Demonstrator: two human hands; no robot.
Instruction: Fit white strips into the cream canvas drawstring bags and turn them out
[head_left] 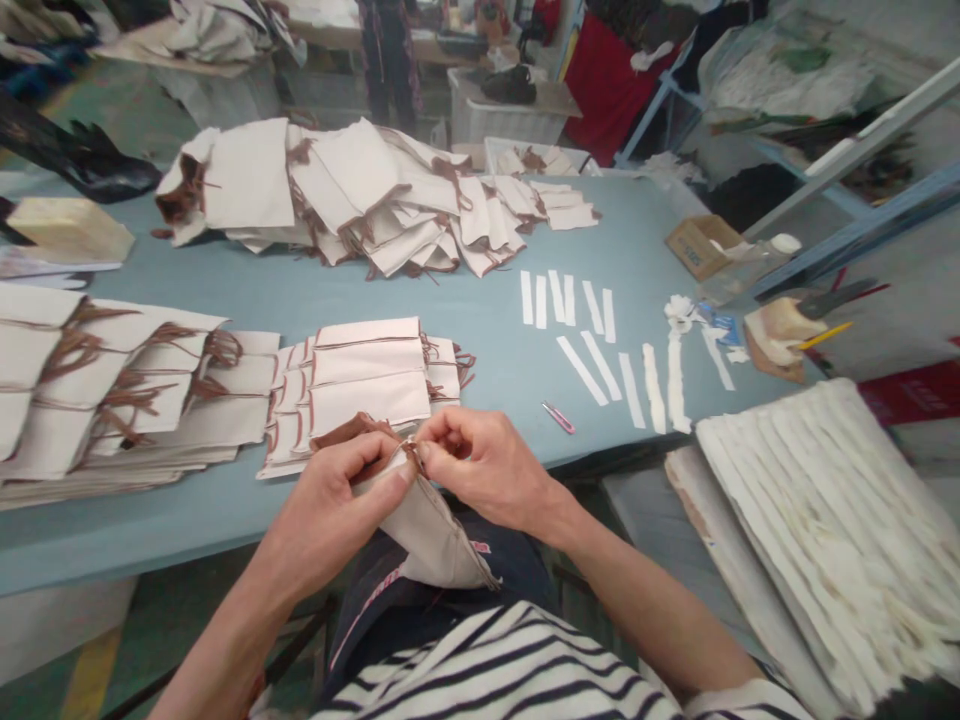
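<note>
In the head view, a cream cloth pouch with brown edging (435, 545) was held over the person's lap, just in front of the near edge of a long, blue-topped table (487, 300). The left hand (349, 500) pinched its upper end between thumb and fingers; the right hand (487, 465) had thumb and forefinger pressed together at the brown edge beside the left thumb, its other fingers curled, the exact bit pinched being too small to tell. Just beyond the hands lay a neat, layered stack of cream pieces (367, 370), with larger cream pieces with brown ties (127, 385) to its left. A loose heap of cream cloth (345, 190) spread along the far side. Thin white strips (582, 371) were set out on the right, near a small pink-handled cutting tool (558, 417); an open brown cardboard box (697, 248) stood farther back. Beside the table's right end rested a thick, ridged white stack (832, 530). Across the room were a pale plastic bin (510, 112), a hanging red cloth (615, 80) and blue metal shelving (654, 115).
</note>
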